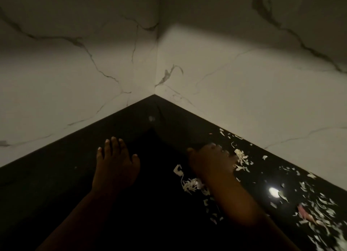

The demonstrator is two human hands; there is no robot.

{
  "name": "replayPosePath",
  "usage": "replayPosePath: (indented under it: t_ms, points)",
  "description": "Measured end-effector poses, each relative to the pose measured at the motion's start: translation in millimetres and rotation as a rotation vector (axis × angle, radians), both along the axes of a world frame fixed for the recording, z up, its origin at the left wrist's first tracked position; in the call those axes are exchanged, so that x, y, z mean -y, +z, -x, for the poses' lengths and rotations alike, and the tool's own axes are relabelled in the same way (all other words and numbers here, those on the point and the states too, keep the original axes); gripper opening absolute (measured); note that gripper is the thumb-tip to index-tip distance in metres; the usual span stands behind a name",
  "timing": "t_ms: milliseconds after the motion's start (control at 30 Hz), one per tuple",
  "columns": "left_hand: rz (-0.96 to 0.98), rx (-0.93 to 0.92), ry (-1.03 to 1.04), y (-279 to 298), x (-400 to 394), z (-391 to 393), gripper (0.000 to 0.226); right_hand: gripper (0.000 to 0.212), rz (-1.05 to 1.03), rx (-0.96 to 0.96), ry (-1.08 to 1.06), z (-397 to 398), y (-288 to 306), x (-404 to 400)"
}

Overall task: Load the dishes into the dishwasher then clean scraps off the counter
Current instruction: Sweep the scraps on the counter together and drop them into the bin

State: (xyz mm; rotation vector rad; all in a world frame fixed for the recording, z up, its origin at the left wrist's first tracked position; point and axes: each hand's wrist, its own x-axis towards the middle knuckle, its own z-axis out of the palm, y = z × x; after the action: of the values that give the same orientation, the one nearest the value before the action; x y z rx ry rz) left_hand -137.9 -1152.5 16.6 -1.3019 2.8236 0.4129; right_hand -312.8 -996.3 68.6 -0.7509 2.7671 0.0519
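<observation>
- The marble walls (75,72) meet in a corner at 12 o'clock and fill the upper half of the view; no dishes or dishwasher show, so I judge the scrap-clearing step is the one in hand.
- The black counter (47,190) runs from that corner toward 6 o'clock, glossy, with a lamp reflection at 4 o'clock.
- The left hand (114,164) lies flat at 7 o'clock, fingers straight, holding nothing, well apart from the right.
- The right hand (212,162) at 4 o'clock is blurred, and whether its fingers are curled I cannot tell; it rests among the scraps.
- The scraps (319,209), pale peel shreds, spread from 3 to 5 o'clock along the right wall, with small clumps beside the right wrist.
- To do it well: sweep with the hand's edge from the wall inward, gather one pile, and cup the free hand at the counter's lip to catch it.
</observation>
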Motion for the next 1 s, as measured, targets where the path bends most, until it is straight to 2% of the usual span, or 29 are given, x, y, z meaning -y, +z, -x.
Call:
replayPosePath:
  t_ms: [67,133,167,300,400,467,500,633,733,833,900,1000]
  points:
    - [0.006,0.007,0.016,-2,0,1,0.070,0.075,0.122,-0.027,0.295,-44,-14,12]
    - [0.019,0.028,0.029,-3,-1,1,0.070,0.069,0.078,0.073,0.565,-81,-36,25]
    - [0.025,0.030,0.031,-4,-2,1,0.070,0.069,0.048,0.111,0.621,-89,-44,28]
    - [0.013,-0.001,0.018,-4,3,-1,0.069,0.115,0.126,0.122,0.512,-77,-51,0]
    - [0.009,-0.016,-0.016,-4,4,-3,0.069,0.130,0.067,0.136,0.200,-73,-39,-49]
    - [0.005,-0.023,-0.025,-4,5,-4,0.069,0.119,-0.138,0.093,0.103,-71,-20,-67]
    - [0.005,-0.028,-0.026,-5,6,-4,0.068,0.110,-0.164,0.044,0.117,-66,-11,-66]
    - [0.010,-0.021,-0.014,-13,10,-2,0.070,0.090,0.218,-0.031,0.184,-11,8,-11]
    - [0.031,-0.018,0.015,-20,18,-2,0.072,0.078,0.191,-0.078,0.297,64,-8,37]
    - [0.041,-0.023,0.021,-21,19,0,0.071,0.061,0.095,-0.075,0.423,129,-28,41]
    - [0.032,-0.017,0.019,-19,17,1,0.070,0.055,0.180,-0.011,0.450,147,-38,25]
    - [0.031,-0.026,0.003,-18,16,0,0.071,0.047,0.363,-0.029,0.472,133,-44,-12]
